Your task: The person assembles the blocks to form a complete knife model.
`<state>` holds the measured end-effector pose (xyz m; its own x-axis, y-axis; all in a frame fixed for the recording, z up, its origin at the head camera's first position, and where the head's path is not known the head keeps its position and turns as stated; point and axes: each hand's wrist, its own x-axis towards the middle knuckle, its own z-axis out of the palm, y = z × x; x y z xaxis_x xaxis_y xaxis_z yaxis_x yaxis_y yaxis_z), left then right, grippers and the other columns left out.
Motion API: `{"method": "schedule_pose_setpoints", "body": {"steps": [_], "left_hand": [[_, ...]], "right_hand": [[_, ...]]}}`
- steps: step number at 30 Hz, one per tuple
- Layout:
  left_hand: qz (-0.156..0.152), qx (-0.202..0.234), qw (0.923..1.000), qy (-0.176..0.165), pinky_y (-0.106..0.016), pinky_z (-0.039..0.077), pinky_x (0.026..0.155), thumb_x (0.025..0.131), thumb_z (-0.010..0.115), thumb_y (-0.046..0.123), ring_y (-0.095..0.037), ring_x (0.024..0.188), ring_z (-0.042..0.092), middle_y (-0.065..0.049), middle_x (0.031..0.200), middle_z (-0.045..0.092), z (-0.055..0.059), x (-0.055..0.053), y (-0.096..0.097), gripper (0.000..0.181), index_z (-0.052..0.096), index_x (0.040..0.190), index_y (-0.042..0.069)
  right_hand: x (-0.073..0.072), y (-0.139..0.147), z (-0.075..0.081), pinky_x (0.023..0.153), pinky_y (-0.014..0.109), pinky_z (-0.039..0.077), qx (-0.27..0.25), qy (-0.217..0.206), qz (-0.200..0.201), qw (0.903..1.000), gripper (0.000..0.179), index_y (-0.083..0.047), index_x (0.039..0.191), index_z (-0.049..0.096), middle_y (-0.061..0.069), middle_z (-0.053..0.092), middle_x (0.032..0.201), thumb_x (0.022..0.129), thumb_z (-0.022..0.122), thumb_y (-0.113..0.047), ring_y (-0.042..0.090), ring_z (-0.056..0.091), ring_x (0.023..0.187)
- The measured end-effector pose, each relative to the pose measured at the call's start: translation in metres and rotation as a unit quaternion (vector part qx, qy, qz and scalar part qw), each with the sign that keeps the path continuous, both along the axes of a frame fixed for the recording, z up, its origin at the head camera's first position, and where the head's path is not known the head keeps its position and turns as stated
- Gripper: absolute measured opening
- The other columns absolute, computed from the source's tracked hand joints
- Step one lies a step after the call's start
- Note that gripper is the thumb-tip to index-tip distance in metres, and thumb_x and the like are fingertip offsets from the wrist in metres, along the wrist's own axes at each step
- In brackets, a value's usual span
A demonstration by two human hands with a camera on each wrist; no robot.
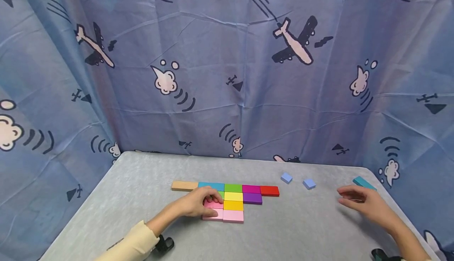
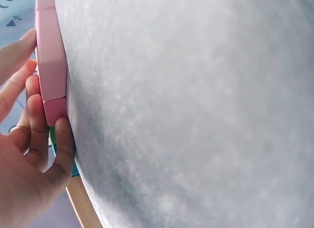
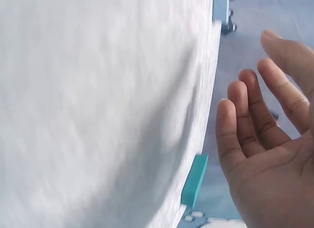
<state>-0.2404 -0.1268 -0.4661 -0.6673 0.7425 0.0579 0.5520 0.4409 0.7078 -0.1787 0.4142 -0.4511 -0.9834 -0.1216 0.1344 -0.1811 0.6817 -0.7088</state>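
Note:
My left hand (image 1: 198, 202) rests on the left side of flat coloured blocks laid edge to edge. Its thumb touches the near-left light pink block (image 1: 219, 215), and its fingers lie over the darker pink block (image 1: 213, 204) behind. In the left wrist view, relaxed fingers reach along the sides of the pink block (image 2: 51, 56). Beside the pink ones sit a light pink block (image 1: 233, 216) and an orange-yellow block (image 1: 233, 205). Over the table's right side hovers my right hand (image 1: 369, 206), holding nothing, fingers loosely bent. Nearest to it is a teal block (image 1: 363, 182), also in the right wrist view.
Further blocks in the arrangement are yellow (image 1: 233, 196), purple (image 1: 252, 198), green (image 1: 233, 188), magenta (image 1: 251, 189), red (image 1: 269, 191), blue (image 1: 211, 186) and tan (image 1: 184, 186). Two small light blue blocks (image 1: 286, 178) lie apart towards the back. A patterned curtain (image 1: 213, 76) hangs behind the grey table (image 1: 291, 229).

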Motion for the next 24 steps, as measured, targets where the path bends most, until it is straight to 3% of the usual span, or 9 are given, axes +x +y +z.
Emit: {"method": "schedule_pose_setpoints", "body": {"steps": [7,13,15,17,20,24], "left_hand": [[-0.001,0.002,1.0000,0.002,-0.030,0.047,0.088,0.088,0.083,0.016,-0.012,0.096,0.055,0.005,0.105,0.062,-0.001,0.000,-0.001,0.028,0.071,0.113,0.013],[0.001,-0.004,1.0000,0.004,-0.030,0.046,0.088,0.088,0.083,0.015,-0.011,0.096,0.055,0.006,0.104,0.062,-0.001,-0.001,-0.001,0.028,0.071,0.113,0.013],[0.006,-0.006,1.0000,0.001,-0.029,0.046,0.088,0.087,0.083,0.015,-0.010,0.095,0.054,0.007,0.104,0.062,-0.001,0.000,0.000,0.028,0.071,0.112,0.014],[0.010,-0.008,0.9999,-0.003,-0.029,0.046,0.088,0.087,0.083,0.015,-0.010,0.095,0.054,0.008,0.104,0.061,0.000,0.000,0.000,0.028,0.071,0.112,0.015],[0.012,-0.009,0.9999,-0.006,-0.029,0.046,0.088,0.087,0.083,0.014,-0.010,0.095,0.054,0.007,0.104,0.061,0.001,0.001,0.000,0.027,0.071,0.112,0.015],[0.010,-0.009,0.9999,-0.004,-0.030,0.047,0.088,0.087,0.083,0.014,-0.012,0.096,0.055,0.007,0.104,0.061,0.002,0.002,0.001,0.027,0.071,0.112,0.014]], "right_hand": [[-0.006,0.033,-0.001,0.070,0.020,0.053,0.026,0.011,-0.074,0.9969,0.042,0.011,0.123,0.065,0.025,0.068,0.114,0.096,0.075,-0.020,-0.007,0.061,0.087],[-0.015,0.058,-0.006,0.063,0.022,0.050,0.051,0.031,-0.153,0.9864,0.052,0.010,0.123,0.064,0.025,0.067,0.113,0.095,0.075,-0.032,-0.014,0.051,0.081],[-0.017,0.063,-0.008,0.069,0.032,0.053,0.053,0.030,-0.170,0.9836,0.058,0.010,0.126,0.062,0.030,0.064,0.118,0.095,0.075,-0.036,0.001,0.061,0.089],[-0.020,0.066,-0.010,0.076,0.045,0.053,0.050,0.022,-0.184,0.9814,0.065,0.011,0.130,0.059,0.034,0.059,0.125,0.094,0.074,-0.041,0.025,0.064,0.101],[-0.023,0.070,-0.013,0.081,0.061,0.048,0.039,0.016,-0.191,0.9806,0.071,0.014,0.133,0.054,0.039,0.052,0.131,0.094,0.073,-0.043,0.058,0.049,0.116],[-0.030,0.075,-0.019,0.082,0.062,0.048,0.046,0.020,-0.191,0.9802,0.074,0.015,0.131,0.054,0.040,0.051,0.130,0.091,0.077,-0.042,0.059,0.049,0.115]]}}
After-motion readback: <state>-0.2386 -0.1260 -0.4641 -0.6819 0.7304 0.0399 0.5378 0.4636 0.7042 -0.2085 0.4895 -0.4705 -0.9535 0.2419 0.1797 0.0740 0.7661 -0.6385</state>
